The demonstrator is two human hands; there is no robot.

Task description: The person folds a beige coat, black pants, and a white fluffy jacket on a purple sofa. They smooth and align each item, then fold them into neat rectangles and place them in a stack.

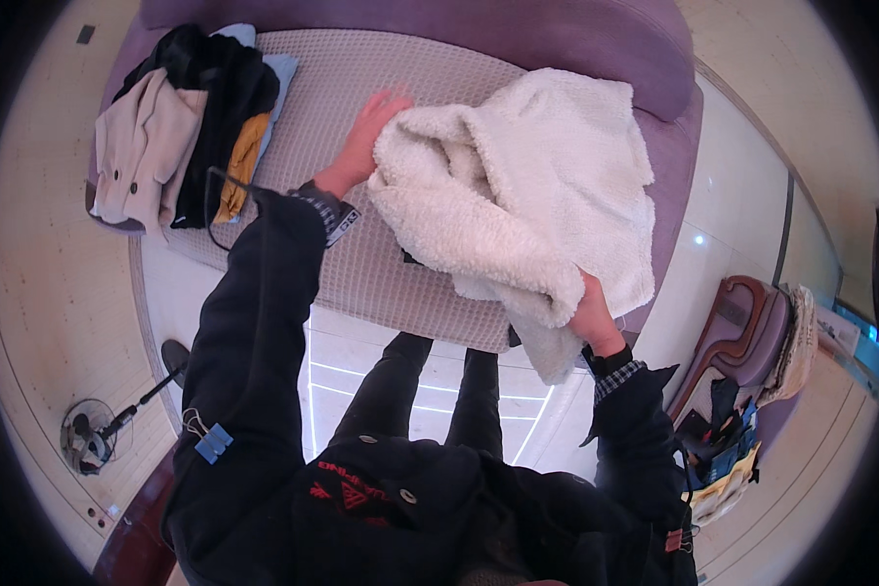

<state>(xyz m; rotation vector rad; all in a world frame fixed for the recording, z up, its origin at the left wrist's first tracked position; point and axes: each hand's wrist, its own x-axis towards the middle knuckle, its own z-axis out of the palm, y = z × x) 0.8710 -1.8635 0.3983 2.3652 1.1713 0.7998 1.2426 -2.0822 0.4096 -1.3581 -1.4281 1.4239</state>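
A white fleece garment is spread in loose folds over the right part of a purple sofa's seat. Its near side is turned up into a thick roll, with a hollow between the folds. My right hand grips the near right corner, and a flap of fleece hangs below it past the seat's front edge. At the far left end of the roll, my left hand is against the fleece. Its fingertips are motion-blurred, and its thumb is hidden, so its hold is unclear.
Folded clothes lie on the sofa's left end: a beige coat, a black garment and a mustard one. The purple backrest borders the far side. A fan stands at left; another sofa with clothes is at right.
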